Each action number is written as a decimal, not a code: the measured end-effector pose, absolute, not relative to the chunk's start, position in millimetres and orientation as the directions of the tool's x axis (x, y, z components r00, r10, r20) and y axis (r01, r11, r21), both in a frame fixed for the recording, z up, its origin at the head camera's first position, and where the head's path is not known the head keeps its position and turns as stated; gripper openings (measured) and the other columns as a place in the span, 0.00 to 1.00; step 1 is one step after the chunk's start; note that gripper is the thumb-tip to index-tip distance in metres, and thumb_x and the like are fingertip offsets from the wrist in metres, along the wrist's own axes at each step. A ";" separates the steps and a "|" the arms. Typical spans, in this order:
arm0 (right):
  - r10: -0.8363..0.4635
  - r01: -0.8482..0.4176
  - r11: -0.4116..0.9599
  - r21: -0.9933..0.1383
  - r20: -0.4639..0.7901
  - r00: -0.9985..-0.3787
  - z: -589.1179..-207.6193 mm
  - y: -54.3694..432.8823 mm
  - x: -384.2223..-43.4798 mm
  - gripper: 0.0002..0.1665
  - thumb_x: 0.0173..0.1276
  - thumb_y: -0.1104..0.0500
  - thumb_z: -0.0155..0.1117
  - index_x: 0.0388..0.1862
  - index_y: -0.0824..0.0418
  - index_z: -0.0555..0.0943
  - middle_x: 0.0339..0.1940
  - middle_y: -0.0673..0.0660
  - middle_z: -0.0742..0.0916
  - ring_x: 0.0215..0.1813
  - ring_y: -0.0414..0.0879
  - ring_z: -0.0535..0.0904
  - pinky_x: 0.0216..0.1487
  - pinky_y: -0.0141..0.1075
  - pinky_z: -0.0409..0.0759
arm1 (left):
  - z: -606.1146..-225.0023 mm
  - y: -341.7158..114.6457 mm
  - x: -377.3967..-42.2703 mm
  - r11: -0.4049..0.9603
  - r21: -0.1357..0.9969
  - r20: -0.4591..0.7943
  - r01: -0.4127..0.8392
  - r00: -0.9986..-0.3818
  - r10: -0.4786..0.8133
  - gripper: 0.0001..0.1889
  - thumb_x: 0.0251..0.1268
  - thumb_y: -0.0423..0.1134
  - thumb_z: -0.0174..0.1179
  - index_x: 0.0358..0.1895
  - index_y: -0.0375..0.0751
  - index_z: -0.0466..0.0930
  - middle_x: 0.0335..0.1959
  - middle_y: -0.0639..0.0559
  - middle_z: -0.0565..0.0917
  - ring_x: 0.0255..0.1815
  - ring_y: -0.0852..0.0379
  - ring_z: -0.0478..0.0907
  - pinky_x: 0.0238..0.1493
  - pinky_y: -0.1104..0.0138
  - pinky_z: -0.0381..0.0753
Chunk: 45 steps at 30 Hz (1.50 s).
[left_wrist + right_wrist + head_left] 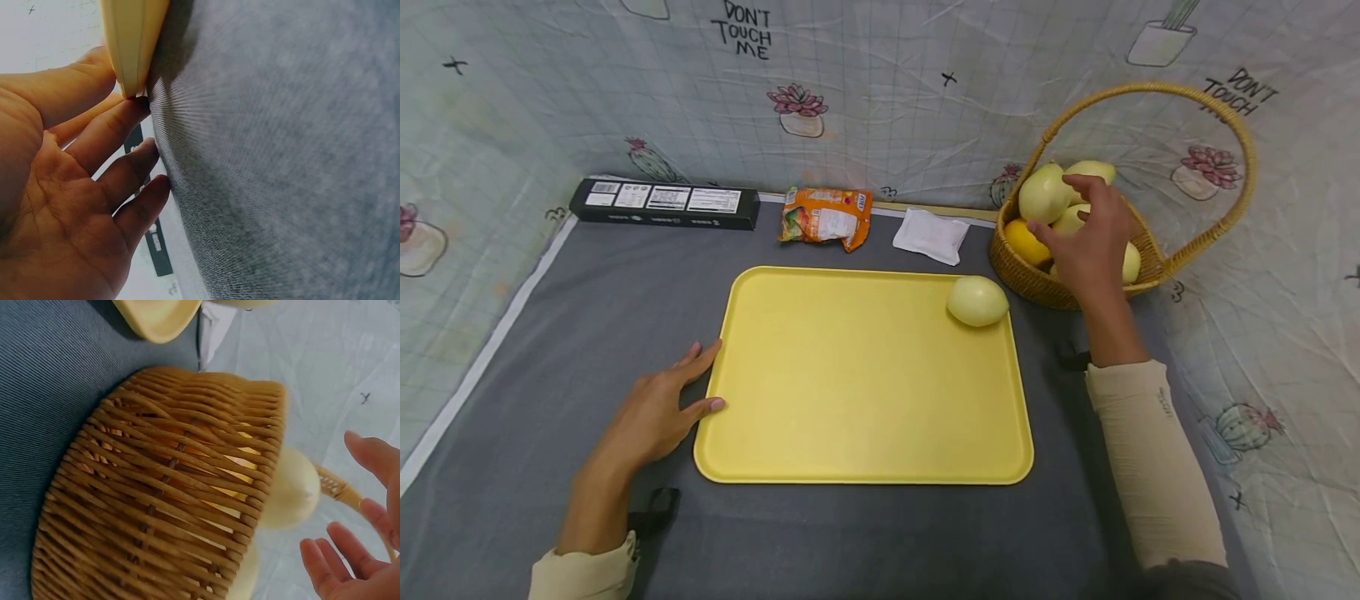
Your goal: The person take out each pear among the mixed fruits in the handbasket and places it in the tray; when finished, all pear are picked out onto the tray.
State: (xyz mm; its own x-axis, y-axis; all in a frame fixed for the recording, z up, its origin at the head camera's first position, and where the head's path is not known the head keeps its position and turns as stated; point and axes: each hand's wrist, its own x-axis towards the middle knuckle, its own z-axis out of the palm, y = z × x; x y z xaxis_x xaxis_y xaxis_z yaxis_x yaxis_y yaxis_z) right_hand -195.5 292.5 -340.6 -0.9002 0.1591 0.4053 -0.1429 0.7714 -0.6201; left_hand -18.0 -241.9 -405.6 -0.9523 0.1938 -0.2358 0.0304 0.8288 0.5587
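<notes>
A yellow rectangular tray [865,383] lies on the grey cloth. At its left edge my left hand [658,408] rests with thumb and forefinger spread along the rim; in the left wrist view the thumb [81,87] touches the tray's side. One pale yellow-green fruit [977,302] sits in the tray's far right corner. Beyond that corner stands a wicker basket [1030,285] holding several similar pale fruits [1043,194] and an orange-yellow one [1027,242]. Over the basket, my right hand [1093,237] holds nothing, its thumb and fingers apart and bent a little.
Along the back lie a long black box [662,204], an orange snack packet [826,217] and a small white packet [931,235]. The basket's tall handle [1246,167] arches up on the right. A patterned cloth [880,100] hangs behind and at both sides.
</notes>
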 end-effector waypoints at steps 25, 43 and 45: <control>0.200 0.001 0.801 -0.599 0.266 -0.943 -352.3 293.3 -240.7 0.46 0.68 0.55 0.79 0.81 0.52 0.67 0.76 0.65 0.75 0.78 0.64 0.68 0.80 0.58 0.61 | -406.0 -243.3 -17.3 0.835 0.549 -0.237 0.028 -0.953 0.188 0.48 0.70 0.43 0.72 0.87 0.50 0.53 0.83 0.27 0.58 0.81 0.22 0.59 0.74 0.27 0.62; 0.119 -0.197 0.748 -0.635 0.419 -0.900 -328.7 270.9 -203.8 0.44 0.62 0.55 0.84 0.77 0.51 0.76 0.68 0.61 0.81 0.71 0.54 0.76 0.70 0.50 0.82 | -407.9 -244.9 -17.0 0.816 0.577 -0.222 0.038 -0.954 0.202 0.48 0.70 0.41 0.72 0.87 0.50 0.53 0.83 0.28 0.58 0.82 0.24 0.58 0.74 0.28 0.63; 0.088 -0.242 0.731 -0.637 0.440 -0.893 -324.9 264.0 -197.8 0.44 0.61 0.57 0.85 0.76 0.51 0.77 0.68 0.61 0.82 0.70 0.54 0.78 0.69 0.51 0.83 | -407.7 -245.3 -16.3 0.813 0.580 -0.214 0.047 -0.954 0.208 0.47 0.70 0.40 0.72 0.87 0.49 0.53 0.83 0.28 0.58 0.82 0.24 0.58 0.74 0.28 0.63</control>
State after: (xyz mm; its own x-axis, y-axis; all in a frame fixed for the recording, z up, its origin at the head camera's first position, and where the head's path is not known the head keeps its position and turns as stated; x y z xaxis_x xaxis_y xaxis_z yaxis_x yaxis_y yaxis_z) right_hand -197.8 264.0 -324.9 -0.8935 0.0877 0.4405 -0.2424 0.7315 -0.6373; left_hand -16.3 -245.3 -407.7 -0.9544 0.2080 -0.2139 0.0471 0.8130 0.5803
